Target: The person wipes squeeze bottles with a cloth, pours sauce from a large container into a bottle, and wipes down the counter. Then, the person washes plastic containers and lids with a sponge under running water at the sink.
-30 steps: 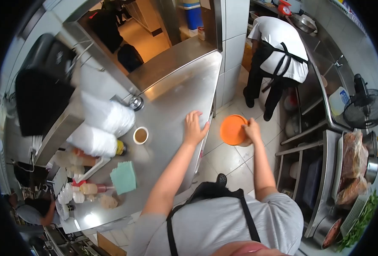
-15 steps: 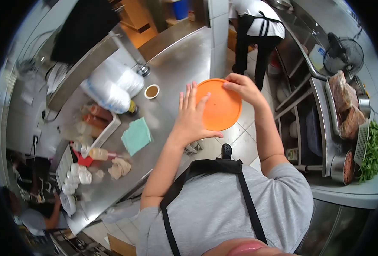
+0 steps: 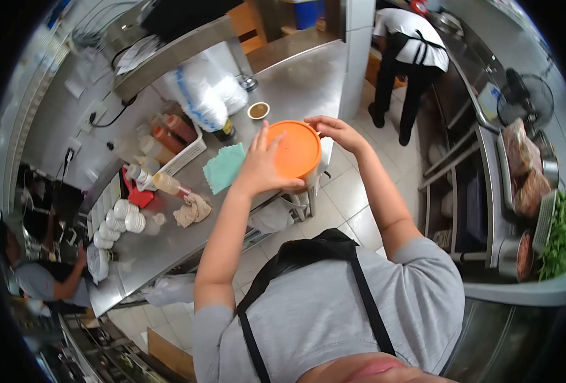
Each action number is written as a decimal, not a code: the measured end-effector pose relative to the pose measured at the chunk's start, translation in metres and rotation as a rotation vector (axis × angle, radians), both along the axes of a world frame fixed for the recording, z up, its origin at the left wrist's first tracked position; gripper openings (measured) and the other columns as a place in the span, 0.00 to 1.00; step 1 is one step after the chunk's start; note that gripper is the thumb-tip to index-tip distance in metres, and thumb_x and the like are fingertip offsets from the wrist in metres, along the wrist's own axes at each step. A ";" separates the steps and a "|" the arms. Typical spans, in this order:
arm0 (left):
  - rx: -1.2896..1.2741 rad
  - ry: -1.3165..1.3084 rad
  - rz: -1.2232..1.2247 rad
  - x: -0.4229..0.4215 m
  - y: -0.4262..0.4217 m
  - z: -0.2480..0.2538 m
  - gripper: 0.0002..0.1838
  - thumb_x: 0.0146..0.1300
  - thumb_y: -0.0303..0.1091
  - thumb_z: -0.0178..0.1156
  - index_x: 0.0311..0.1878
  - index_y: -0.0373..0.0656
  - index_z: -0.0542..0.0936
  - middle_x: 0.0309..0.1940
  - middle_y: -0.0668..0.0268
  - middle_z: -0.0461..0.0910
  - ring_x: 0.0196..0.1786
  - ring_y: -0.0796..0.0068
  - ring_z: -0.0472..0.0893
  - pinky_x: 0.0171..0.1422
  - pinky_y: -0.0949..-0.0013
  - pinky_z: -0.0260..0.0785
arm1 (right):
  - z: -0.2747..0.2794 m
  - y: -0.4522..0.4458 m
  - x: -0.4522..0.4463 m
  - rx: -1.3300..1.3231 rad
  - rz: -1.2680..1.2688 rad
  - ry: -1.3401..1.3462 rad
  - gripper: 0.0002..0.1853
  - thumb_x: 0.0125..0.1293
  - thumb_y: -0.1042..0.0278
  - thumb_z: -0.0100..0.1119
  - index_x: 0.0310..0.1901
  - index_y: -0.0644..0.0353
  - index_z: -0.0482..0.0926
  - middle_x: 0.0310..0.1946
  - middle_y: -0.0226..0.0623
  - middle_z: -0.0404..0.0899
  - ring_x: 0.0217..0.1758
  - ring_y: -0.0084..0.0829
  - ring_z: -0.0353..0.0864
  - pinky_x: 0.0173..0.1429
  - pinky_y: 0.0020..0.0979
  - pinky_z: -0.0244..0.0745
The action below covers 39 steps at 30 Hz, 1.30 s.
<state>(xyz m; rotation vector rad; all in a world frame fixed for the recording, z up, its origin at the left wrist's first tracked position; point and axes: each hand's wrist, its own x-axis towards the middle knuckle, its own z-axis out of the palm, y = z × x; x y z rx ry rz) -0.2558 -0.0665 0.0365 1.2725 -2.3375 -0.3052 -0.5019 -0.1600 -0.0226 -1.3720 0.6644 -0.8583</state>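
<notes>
A round tub with an orange lid [image 3: 297,152] is held up in front of me, over the edge of the steel counter. Below the lid, a strip of its clear side shows at the lower right. My left hand [image 3: 259,167] grips the tub from the left, fingers spread over the lid and thumb along the near rim. At the far right rim is my right hand [image 3: 342,135], its fingers stretched out; whether the fingertips touch the lid is unclear. Just beyond the tub, a small cup of brown sauce [image 3: 258,111] stands on the counter.
The steel counter [image 3: 296,83] carries a green cloth [image 3: 224,167], a basket of sauce bottles [image 3: 187,156], stacked white lids [image 3: 126,216] and a crumpled cloth [image 3: 193,210]. At right, a shelf holds bagged meat [image 3: 522,156] and green leaves [image 3: 556,239]. A co-worker [image 3: 414,48] bends over ahead.
The tub has moved left towards the counter and tilted, so its side now shows. My right hand has loosened from the lid's rim, and its fingers have straightened. The view has shifted.
</notes>
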 end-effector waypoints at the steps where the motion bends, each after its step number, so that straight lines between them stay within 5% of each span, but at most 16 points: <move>1: 0.002 0.049 -0.014 0.002 -0.003 0.000 0.60 0.25 0.67 0.69 0.66 0.49 0.61 0.70 0.44 0.41 0.71 0.42 0.45 0.71 0.45 0.39 | -0.005 0.006 -0.009 -0.117 0.087 0.049 0.33 0.58 0.53 0.60 0.62 0.59 0.64 0.54 0.36 0.71 0.57 0.28 0.67 0.57 0.31 0.64; 2: 0.004 0.043 -0.041 0.002 -0.005 0.004 0.60 0.25 0.67 0.69 0.66 0.49 0.61 0.70 0.44 0.41 0.71 0.42 0.45 0.71 0.45 0.39 | -0.010 0.010 -0.019 -0.235 0.175 0.106 0.41 0.55 0.53 0.64 0.67 0.57 0.57 0.60 0.39 0.66 0.65 0.31 0.61 0.63 0.33 0.60; 3: -0.029 -0.056 -0.029 0.002 -0.005 0.008 0.60 0.24 0.68 0.70 0.66 0.53 0.62 0.70 0.44 0.41 0.71 0.42 0.45 0.71 0.45 0.39 | -0.014 0.009 -0.025 -0.207 0.293 0.227 0.60 0.43 0.52 0.73 0.71 0.54 0.40 0.68 0.43 0.51 0.73 0.36 0.45 0.72 0.36 0.46; 6: -0.062 -0.144 -0.042 0.000 -0.014 0.004 0.57 0.23 0.68 0.70 0.65 0.61 0.65 0.70 0.44 0.41 0.71 0.40 0.45 0.71 0.44 0.38 | -0.024 0.017 -0.011 -0.450 0.204 0.450 0.68 0.35 0.50 0.77 0.70 0.55 0.34 0.69 0.46 0.45 0.73 0.40 0.42 0.73 0.36 0.42; 13: -0.169 -0.002 -0.080 -0.023 -0.013 -0.002 0.52 0.32 0.63 0.69 0.63 0.48 0.66 0.64 0.42 0.55 0.65 0.42 0.58 0.69 0.50 0.49 | -0.028 0.031 0.019 -0.469 0.182 0.165 0.70 0.32 0.51 0.79 0.69 0.61 0.33 0.70 0.49 0.37 0.74 0.42 0.37 0.74 0.36 0.40; 19: -0.383 -0.032 0.470 -0.067 -0.003 -0.023 0.51 0.38 0.60 0.69 0.62 0.37 0.64 0.59 0.41 0.62 0.62 0.43 0.60 0.66 0.49 0.52 | -0.052 0.103 0.073 -0.687 -0.609 0.318 0.67 0.34 0.53 0.77 0.68 0.66 0.36 0.66 0.62 0.41 0.70 0.60 0.40 0.72 0.45 0.44; 24: -0.336 0.074 0.443 -0.060 -0.001 -0.013 0.52 0.36 0.58 0.71 0.63 0.36 0.62 0.57 0.42 0.62 0.63 0.43 0.58 0.65 0.50 0.54 | -0.057 0.100 0.035 -0.624 -0.495 0.253 0.51 0.39 0.60 0.76 0.62 0.65 0.53 0.56 0.54 0.59 0.62 0.50 0.59 0.64 0.42 0.58; 28: -0.352 0.056 0.356 -0.054 -0.006 -0.013 0.54 0.35 0.58 0.72 0.64 0.37 0.61 0.59 0.42 0.60 0.62 0.44 0.61 0.64 0.54 0.57 | -0.057 0.035 0.017 -0.736 -0.465 0.385 0.64 0.36 0.53 0.77 0.67 0.67 0.40 0.62 0.57 0.52 0.67 0.50 0.53 0.69 0.41 0.51; 30: -0.365 0.071 0.355 -0.060 -0.005 -0.015 0.54 0.35 0.57 0.72 0.63 0.37 0.62 0.59 0.43 0.60 0.61 0.45 0.63 0.63 0.55 0.59 | -0.076 0.014 0.037 -0.568 -0.145 0.132 0.73 0.28 0.47 0.78 0.67 0.72 0.34 0.66 0.61 0.43 0.71 0.53 0.44 0.71 0.42 0.45; 32: -0.362 0.130 0.466 -0.067 -0.006 -0.016 0.51 0.35 0.58 0.71 0.62 0.38 0.64 0.58 0.47 0.62 0.63 0.45 0.60 0.63 0.50 0.56 | -0.071 0.034 0.051 -0.504 -0.153 0.082 0.73 0.31 0.47 0.78 0.66 0.73 0.31 0.66 0.64 0.39 0.72 0.55 0.39 0.72 0.44 0.41; 35: -0.396 0.029 0.646 -0.080 -0.001 -0.019 0.51 0.36 0.58 0.70 0.62 0.38 0.64 0.60 0.46 0.61 0.63 0.44 0.60 0.63 0.50 0.56 | -0.074 0.082 0.077 -0.614 -0.517 0.377 0.69 0.37 0.52 0.76 0.66 0.73 0.28 0.67 0.64 0.35 0.72 0.60 0.34 0.72 0.49 0.39; 39: -0.374 0.049 0.746 -0.077 0.001 -0.019 0.51 0.37 0.59 0.70 0.62 0.37 0.64 0.60 0.44 0.59 0.63 0.43 0.59 0.63 0.49 0.56 | -0.073 0.114 0.069 -0.677 -0.378 0.412 0.67 0.37 0.53 0.75 0.67 0.70 0.32 0.66 0.64 0.38 0.72 0.57 0.38 0.71 0.48 0.43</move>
